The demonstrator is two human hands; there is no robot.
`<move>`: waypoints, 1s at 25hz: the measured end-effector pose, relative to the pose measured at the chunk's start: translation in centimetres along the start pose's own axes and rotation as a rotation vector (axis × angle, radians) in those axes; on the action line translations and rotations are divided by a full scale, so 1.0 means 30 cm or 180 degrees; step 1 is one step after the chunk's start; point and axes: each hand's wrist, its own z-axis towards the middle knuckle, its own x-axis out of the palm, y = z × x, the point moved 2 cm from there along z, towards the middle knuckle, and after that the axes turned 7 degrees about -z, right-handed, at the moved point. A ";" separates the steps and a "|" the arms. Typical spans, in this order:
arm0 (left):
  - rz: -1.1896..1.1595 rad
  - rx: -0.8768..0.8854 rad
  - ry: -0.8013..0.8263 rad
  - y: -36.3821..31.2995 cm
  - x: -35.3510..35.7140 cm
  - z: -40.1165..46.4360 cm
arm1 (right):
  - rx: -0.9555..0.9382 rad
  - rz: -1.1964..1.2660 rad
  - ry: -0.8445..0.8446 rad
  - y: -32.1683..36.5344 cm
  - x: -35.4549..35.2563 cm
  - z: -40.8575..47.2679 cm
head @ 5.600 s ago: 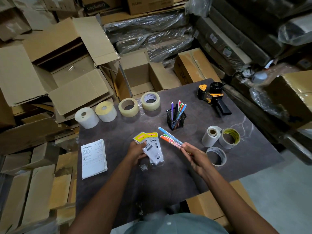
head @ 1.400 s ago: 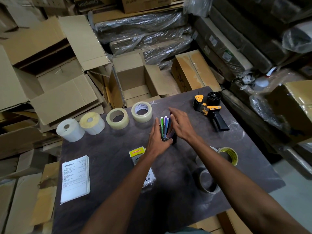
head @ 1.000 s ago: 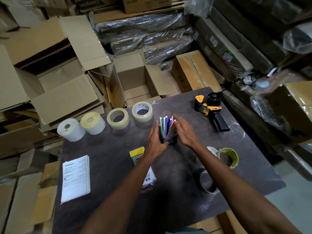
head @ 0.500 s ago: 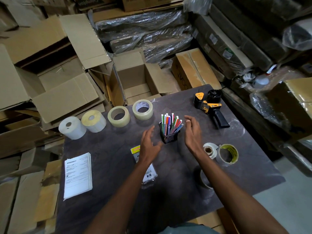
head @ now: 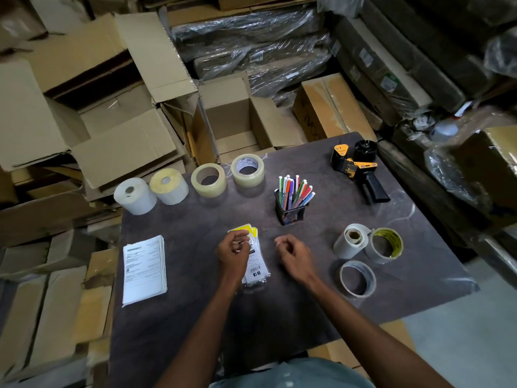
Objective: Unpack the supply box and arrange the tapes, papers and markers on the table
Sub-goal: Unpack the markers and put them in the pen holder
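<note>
Coloured markers (head: 293, 189) stand in a black mesh holder (head: 289, 212) on the dark table (head: 195, 317). Two clear tape rolls (head: 247, 170) (head: 208, 180) and two white label rolls (head: 168, 186) (head: 135, 196) form a row along the far edge. A stack of printed papers (head: 144, 268) lies at the left. My left hand (head: 233, 252) curls its fingers on the top end of the flat marker packets (head: 257, 266). My right hand (head: 293, 256) hovers beside them, loosely curled and holding nothing.
A yellow-black tape dispenser (head: 356, 166) lies at the far right. Three more rolls (head: 351, 240) (head: 384, 245) (head: 358, 278) sit near the right edge. An open cardboard box (head: 232, 121) stands behind the table. Flattened cartons and wrapped bundles surround it.
Both hands have let go of the marker holder and drawn back toward me. The left hand has come down onto the packets. The markers now stand fanned in the holder.
</note>
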 end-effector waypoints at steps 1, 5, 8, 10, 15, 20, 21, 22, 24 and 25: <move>0.0001 -0.0083 -0.0067 0.017 -0.009 -0.009 | 0.0053 -0.0236 0.0074 -0.014 0.023 0.002; 0.0097 -0.0558 -0.0233 0.112 -0.035 -0.016 | 0.0151 -0.0613 0.0387 -0.003 0.087 -0.007; 0.0315 -0.0768 -0.0144 0.154 -0.026 -0.030 | 0.0082 -0.0639 0.0513 0.017 0.122 -0.024; 0.0362 -0.0767 -0.0005 0.160 -0.009 -0.044 | 0.0013 -0.0671 0.0635 0.020 0.145 -0.047; 0.0426 -0.0748 0.0105 0.157 0.025 -0.066 | 0.0070 -0.0416 0.0637 -0.006 0.160 -0.088; 0.0355 -0.1056 0.0110 0.148 0.029 -0.097 | 0.0277 -0.0095 0.0591 -0.062 0.155 -0.108; 0.0355 -0.1086 0.0134 0.155 0.027 -0.100 | 0.0272 -0.0076 0.0593 -0.061 0.152 -0.117; 0.0330 -0.1103 0.0157 0.159 0.027 -0.104 | 0.0253 -0.0044 0.0592 -0.063 0.149 -0.126; 0.0288 -0.1143 0.0161 0.176 0.027 -0.108 | 0.0257 0.0059 0.0583 -0.063 0.138 -0.140; 0.0256 -0.1165 0.0153 0.178 0.029 -0.115 | 0.0271 0.0089 0.0582 -0.066 0.134 -0.145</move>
